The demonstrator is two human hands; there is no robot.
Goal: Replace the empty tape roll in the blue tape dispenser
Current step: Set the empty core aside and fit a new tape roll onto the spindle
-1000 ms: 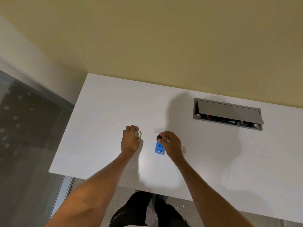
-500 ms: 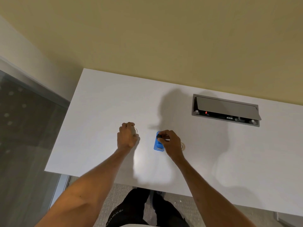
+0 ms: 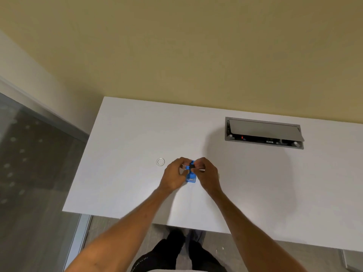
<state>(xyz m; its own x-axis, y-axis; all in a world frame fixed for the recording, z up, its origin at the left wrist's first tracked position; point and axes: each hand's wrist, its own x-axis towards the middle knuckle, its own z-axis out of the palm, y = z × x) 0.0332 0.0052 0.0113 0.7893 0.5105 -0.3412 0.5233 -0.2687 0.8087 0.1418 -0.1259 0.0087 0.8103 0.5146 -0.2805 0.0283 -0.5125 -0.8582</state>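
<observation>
The blue tape dispenser (image 3: 191,177) stands on the white desk (image 3: 125,185), and both my hands meet over its far end. My left hand (image 3: 173,174) grips its left side with curled fingers. My right hand (image 3: 207,173) pinches a small black hub (image 3: 191,166) at the top of the dispenser. A clear, thin tape ring (image 3: 160,162) lies flat on the desk just left of my left hand, apart from it. Most of the dispenser's upper part is hidden by my fingers.
A grey cable hatch (image 3: 264,132) with its lid tilted open is set into the desk at the back right. The desk's front edge runs close under my forearms. A glass partition stands to the left, and a yellow wall behind.
My left hand has let go of the clear ring, left it on the desk and moved right onto the dispenser. My right hand has stayed on the black hub.
</observation>
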